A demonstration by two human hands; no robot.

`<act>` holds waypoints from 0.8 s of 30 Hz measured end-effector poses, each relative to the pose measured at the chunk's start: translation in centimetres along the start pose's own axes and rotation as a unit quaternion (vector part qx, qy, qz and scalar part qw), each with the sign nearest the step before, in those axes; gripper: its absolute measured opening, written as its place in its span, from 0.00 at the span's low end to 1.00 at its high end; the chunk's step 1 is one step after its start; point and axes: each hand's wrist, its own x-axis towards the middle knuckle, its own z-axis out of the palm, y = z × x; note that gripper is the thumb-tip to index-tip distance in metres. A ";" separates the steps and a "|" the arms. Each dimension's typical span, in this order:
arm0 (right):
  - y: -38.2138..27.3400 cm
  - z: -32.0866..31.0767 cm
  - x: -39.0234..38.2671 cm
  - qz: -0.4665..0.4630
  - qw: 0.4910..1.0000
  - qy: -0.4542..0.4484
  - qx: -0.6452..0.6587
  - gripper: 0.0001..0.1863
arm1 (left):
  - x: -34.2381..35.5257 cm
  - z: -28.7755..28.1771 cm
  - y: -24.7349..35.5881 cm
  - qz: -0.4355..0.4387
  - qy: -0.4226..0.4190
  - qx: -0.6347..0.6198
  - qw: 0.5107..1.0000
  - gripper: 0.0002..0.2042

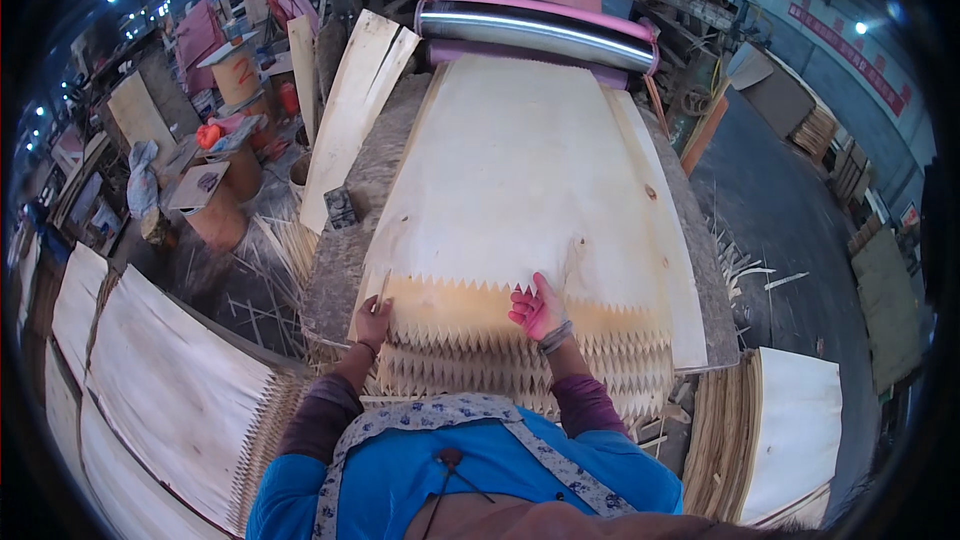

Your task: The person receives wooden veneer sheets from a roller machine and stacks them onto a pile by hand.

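Note:
A broad pale veneer sheet (510,170) with a zigzag near edge lies lengthwise before me. Beneath that edge shows a tan sheet (470,308), and several toothed veneer layers (530,348) are stacked closer to my body. At the sheet's left near corner is my left hand (373,322), its fingers pinched together by a thin sliver; whether it grips the sliver or the sheet's edge is unclear. My right hand (540,310) hovers by the zigzag edge right of the middle, reddish palm turned up. Its fingers are loosely bent and apart from the thumb, with nothing visible in them.
A shiny metal roller (540,30) with pink ends spans the table's far end. More veneer stacks stand at left (170,370) and right (790,420). A narrow board (355,110) and a dark block (340,208) lie on the left. Drums (212,215) stand beyond scattered offcuts.

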 end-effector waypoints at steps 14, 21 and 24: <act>-4.0 -0.5 9.2 -0.012 0.997 0.065 -0.032 0.19 | -1.0 -0.2 2.9 0.035 -0.006 0.200 0.979 0.23; -4.5 -0.8 11.5 -0.030 0.996 0.075 -0.023 0.16 | -2.0 -0.6 4.5 0.090 -0.038 0.415 0.904 0.16; -4.5 -0.1 11.5 -0.013 0.996 0.087 -0.009 0.14 | -2.5 -0.1 4.4 0.087 -0.006 0.406 0.910 0.17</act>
